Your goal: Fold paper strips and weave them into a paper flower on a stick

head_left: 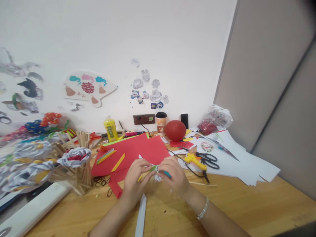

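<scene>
My left hand [134, 181] and my right hand [174, 176] meet over the wooden table [234, 204], both pinched on a small folded paper piece [155, 170] of white, green and yellow strips, with a teal bit by the right fingers. A silver bracelet [203, 209] circles my right wrist. A white paper strip [141, 214] lies under my left forearm. Red paper sheets [133, 151] with loose yellow and green strips lie just beyond my hands.
A yellow glue gun [195, 160] and black scissors [209, 159] lie right of my hands on white sheets [247, 164]. A red ball [175, 130], cup [161, 123] and yellow bottle [110, 129] stand by the wall. Wooden sticks and paper flowers [74, 158] crowd the left.
</scene>
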`<state>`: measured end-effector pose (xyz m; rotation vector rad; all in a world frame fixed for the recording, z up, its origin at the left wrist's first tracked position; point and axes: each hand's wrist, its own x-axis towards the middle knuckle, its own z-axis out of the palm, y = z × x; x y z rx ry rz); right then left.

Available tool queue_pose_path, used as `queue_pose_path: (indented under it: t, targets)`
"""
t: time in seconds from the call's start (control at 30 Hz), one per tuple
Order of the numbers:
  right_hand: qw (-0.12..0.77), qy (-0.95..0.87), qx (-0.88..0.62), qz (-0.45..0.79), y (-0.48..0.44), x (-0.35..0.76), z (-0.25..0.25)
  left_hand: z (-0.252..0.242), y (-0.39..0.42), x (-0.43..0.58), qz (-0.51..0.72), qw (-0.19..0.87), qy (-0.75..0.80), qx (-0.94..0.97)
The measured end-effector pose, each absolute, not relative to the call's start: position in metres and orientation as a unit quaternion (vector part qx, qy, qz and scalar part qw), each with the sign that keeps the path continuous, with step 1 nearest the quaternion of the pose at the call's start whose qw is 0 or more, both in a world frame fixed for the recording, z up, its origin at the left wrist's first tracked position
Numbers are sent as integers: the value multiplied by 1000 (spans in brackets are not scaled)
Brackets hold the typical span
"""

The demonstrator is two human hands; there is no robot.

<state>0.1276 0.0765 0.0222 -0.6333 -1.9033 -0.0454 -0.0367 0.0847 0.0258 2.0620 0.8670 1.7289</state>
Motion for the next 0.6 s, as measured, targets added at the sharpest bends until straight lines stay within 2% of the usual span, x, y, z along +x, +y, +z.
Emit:
queue_pose_path:
  t: [0.33,0.6]
  targets:
    - [537,-802,-258,-38,74,131,25,24,84,-47,578,70,279,763]
    - [542,-806,-219,-89,75,132,18,17,89,-55,449,-66,232,860]
